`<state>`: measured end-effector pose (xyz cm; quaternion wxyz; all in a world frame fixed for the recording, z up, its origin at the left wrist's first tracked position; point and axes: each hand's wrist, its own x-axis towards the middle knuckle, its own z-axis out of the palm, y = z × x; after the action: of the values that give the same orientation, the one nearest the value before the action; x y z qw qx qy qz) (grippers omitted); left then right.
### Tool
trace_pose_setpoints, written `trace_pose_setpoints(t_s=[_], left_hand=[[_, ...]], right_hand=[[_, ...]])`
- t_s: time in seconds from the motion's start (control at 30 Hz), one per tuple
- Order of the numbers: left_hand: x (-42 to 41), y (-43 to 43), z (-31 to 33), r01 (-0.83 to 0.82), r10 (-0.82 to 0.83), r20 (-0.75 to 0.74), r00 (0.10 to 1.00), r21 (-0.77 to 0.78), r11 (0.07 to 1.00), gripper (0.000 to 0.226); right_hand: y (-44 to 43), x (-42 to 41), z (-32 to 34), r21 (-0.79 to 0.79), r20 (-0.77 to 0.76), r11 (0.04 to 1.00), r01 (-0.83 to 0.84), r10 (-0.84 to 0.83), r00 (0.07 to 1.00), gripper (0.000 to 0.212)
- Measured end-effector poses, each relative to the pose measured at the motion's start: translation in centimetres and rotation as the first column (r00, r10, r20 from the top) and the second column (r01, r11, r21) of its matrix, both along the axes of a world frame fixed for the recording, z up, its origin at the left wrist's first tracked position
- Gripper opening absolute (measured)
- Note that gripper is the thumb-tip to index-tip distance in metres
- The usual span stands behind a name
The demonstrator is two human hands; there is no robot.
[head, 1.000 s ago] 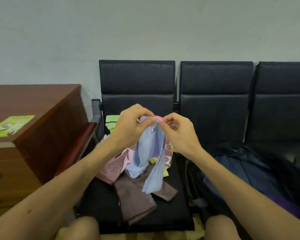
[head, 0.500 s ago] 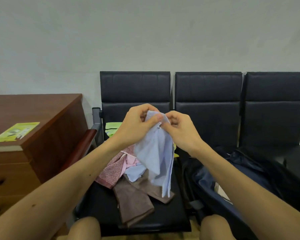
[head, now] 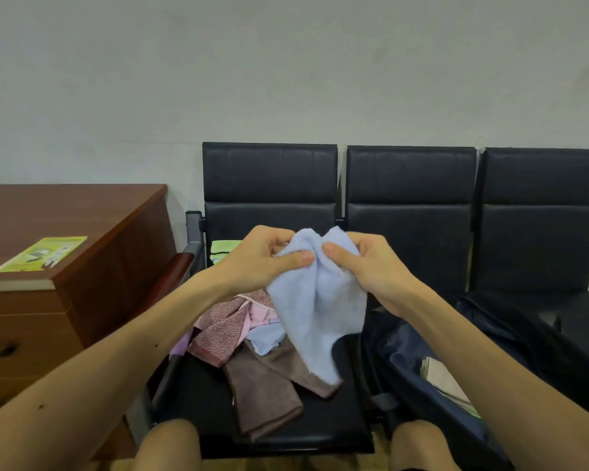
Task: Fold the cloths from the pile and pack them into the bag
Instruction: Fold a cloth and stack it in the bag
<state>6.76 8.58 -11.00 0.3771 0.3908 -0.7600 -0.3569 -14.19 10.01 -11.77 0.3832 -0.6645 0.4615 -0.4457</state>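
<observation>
A light blue cloth [head: 320,311] hangs in the air above the left seat. My left hand [head: 262,260] pinches its top edge on the left and my right hand [head: 371,263] pinches it on the right, thumbs nearly touching. Below lies the pile [head: 252,338] on the black seat: a pink patterned cloth, a pale pink one, another light blue one, a brown cloth [head: 266,392] in front and a green cloth [head: 223,248] at the back. To the right stands the open dark blue bag [head: 412,348] with folded beige cloth [head: 442,379] inside.
A row of black chairs [head: 412,198] stands against the grey wall. On the left is a brown wooden cabinet [head: 68,239] with a green leaflet [head: 41,253] on top. My knees show at the bottom edge.
The cloth hung bunched from one spot; now it is held higher by two points along its top edge and hangs wider. The view has tilted up.
</observation>
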Motion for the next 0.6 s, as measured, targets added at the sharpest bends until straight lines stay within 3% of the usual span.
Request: trace_pose_setpoints(t_s=[0.1,0.23,0.37,0.47,0.53,0.6], left_hand=[[0.8,0.2,0.7,0.044,-0.048,0.037,0.998,0.101,0.994,0.034],[3.5,-0.7,0.5,0.069,-0.130,0.271,0.954,0.223,0.972,0.025],[5.7,-1.2,-0.2,0.036,-0.127,0.255,0.959,0.337,0.941,0.005],[6.7,-1.4,-1.1,0.044,-0.103,0.138,0.985,0.380,0.924,0.026],[6.9,-1.7,-2.1,0.057,-0.032,-0.065,0.997,0.420,0.906,0.037],[6.4,-1.6,-2.7,0.068,0.045,-0.253,0.966,0.420,0.905,0.032]], right_hand=[[-0.4,-0.4,0.5,-0.050,0.148,0.991,0.125,-0.117,0.982,0.017],[-1.2,-2.2,0.7,-0.040,0.267,0.964,0.262,-0.242,0.933,0.017],[-1.6,-4.2,0.1,-0.061,0.262,0.917,0.395,-0.367,0.892,0.019],[-1.8,-5.1,-0.8,-0.085,0.237,0.886,0.456,-0.427,0.873,0.022],[-1.8,-5.3,-1.5,-0.085,0.227,0.873,0.479,-0.452,0.863,0.022],[-1.7,-5.2,-2.2,-0.083,0.216,0.868,0.490,-0.464,0.859,0.022]])
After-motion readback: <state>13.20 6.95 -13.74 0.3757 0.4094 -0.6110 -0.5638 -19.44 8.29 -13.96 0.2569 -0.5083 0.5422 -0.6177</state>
